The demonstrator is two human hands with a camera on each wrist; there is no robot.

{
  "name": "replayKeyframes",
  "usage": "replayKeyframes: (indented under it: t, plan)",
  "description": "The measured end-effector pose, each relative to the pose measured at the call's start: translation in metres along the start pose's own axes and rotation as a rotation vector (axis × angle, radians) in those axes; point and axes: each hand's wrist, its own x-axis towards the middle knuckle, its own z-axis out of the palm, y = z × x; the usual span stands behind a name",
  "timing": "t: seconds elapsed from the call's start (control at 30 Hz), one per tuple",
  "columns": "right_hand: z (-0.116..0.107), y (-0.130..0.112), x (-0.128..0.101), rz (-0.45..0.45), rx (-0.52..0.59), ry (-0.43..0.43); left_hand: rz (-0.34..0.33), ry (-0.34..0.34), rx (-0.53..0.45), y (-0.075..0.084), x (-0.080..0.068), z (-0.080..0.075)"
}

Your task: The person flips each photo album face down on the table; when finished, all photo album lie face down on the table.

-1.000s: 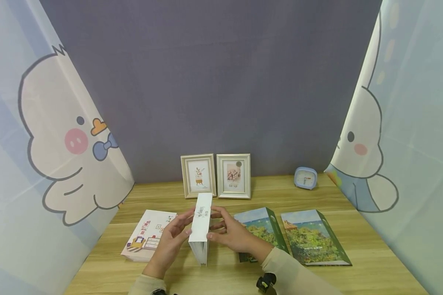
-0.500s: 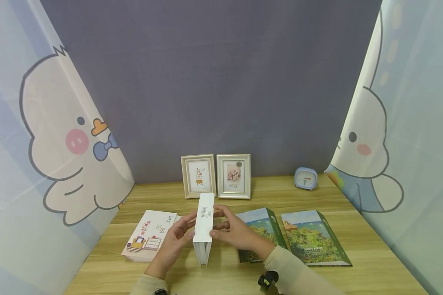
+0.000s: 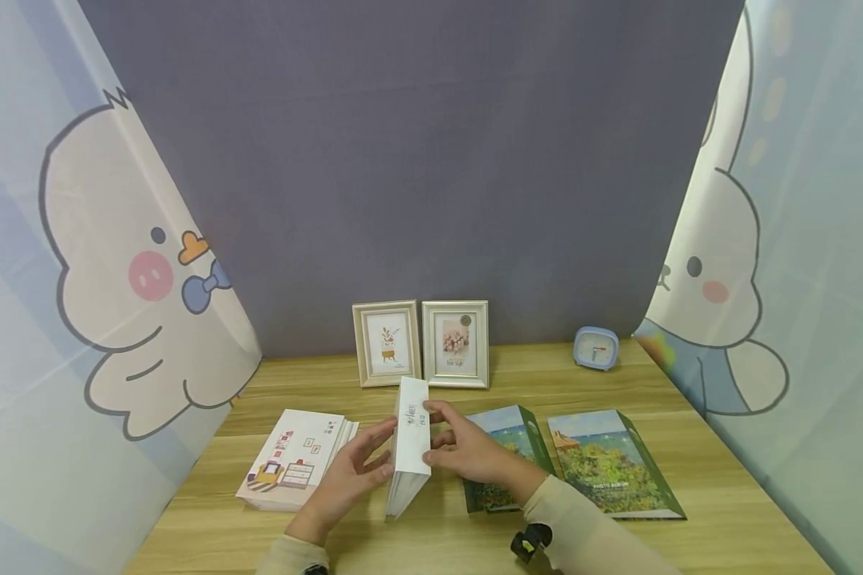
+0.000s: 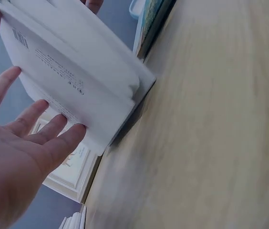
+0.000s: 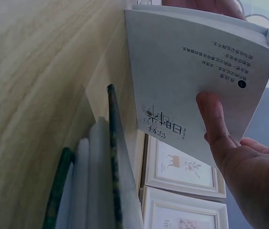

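Head view: white photo album stands on edge on the wooden table, mid-table, between the pink-cover album on the left and two green landscape albums on the right. Long axis runs near-to-far, spine up with printed lettering on it, top leaning slightly right. Near end rests on the table; page edges face down.

Left hand is flat against the album's left cover, fingers straight, not curled round it. Right hand is on the right side, thumb up at the spine, fingers spread along the right cover; it looks like a light pinch at the spine, not a full wrap.

Left wrist view: left-hand fingertips touch the back cover, the one with the barcode; the spine and rounded corner are visible. Picture is motion-blurred, small print unreadable.

Right wrist view: right thumb presses the cover below the printed title; other fingers are mostly out of frame, two tips only at the edges. Green albums are seen edge-on just beside.

Far side of the table: two silver picture frames upright and touching, just beyond the album's far end. Small blue clock far right. Cartoon curtains on both sides.

Hidden or cut off: album's right cover is behind the spine in the head view, wrist-worn cameras mostly out of frame, near table edge cropped.
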Motion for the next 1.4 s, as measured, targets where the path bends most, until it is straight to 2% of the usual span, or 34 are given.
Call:
replayKeyframes:
  t: [0.3,0.47,1.0,1.4]
  plan:
    - [-0.004,-0.002,0.0,0.012,-0.004,0.014,-0.061,-0.005,0.054,-0.001,0.0,0.001]
    - [-0.006,-0.005,-0.002,0.037,-0.017,0.029,-0.073,-0.013,0.09,-0.001,-0.001,0.001]
    - [-0.01,0.0,-0.003,0.081,-0.065,0.097,-0.132,0.036,0.159,-0.005,-0.002,0.001]
    - [-0.013,0.005,-0.003,0.091,-0.143,0.096,-0.198,0.043,0.301,-0.006,-0.003,0.001]
